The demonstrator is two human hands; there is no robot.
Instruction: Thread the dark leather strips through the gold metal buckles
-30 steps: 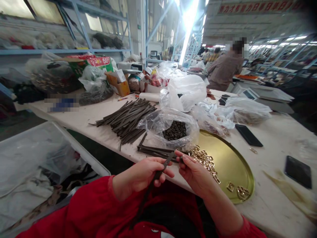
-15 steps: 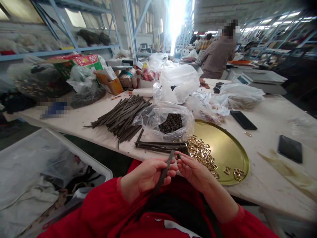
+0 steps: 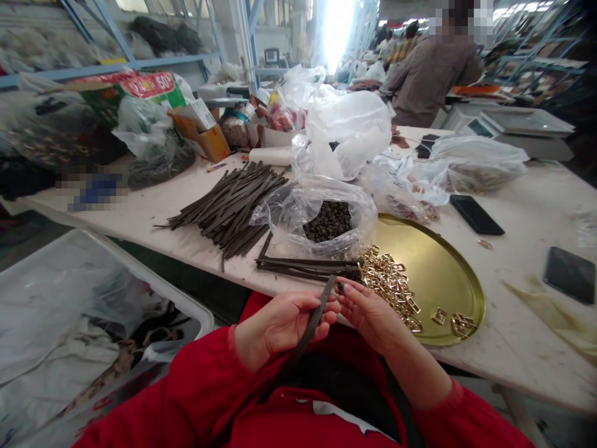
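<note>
A dark strap (image 3: 310,328) with small holes near its tip is pinched in my left hand (image 3: 280,323), its tail hanging toward my lap. Close beside its tip, my right hand (image 3: 373,314) pinches a small dark piece (image 3: 341,287) between thumb and fingers. Just beyond my hands lies a row of folded dark straps (image 3: 303,267). Behind them an open clear bag (image 3: 328,221) holds small dark pieces. Gold buckles (image 3: 389,283) are heaped on the left side of a round gold tray (image 3: 433,261). A pile of loose dark straps (image 3: 233,208) spreads to the left.
Two dark phones (image 3: 476,214) (image 3: 569,274) lie on the table (image 3: 527,323) at the right. Plastic bags (image 3: 349,130) and cardboard boxes (image 3: 209,140) line the back. A white bin (image 3: 200,311) stands at the lower left. A person (image 3: 433,78) stands beyond the table.
The camera view has shifted, so the table's items appear higher and those at the right lie farther right. My hands keep nearly the same hold on the strap and the small piece.
</note>
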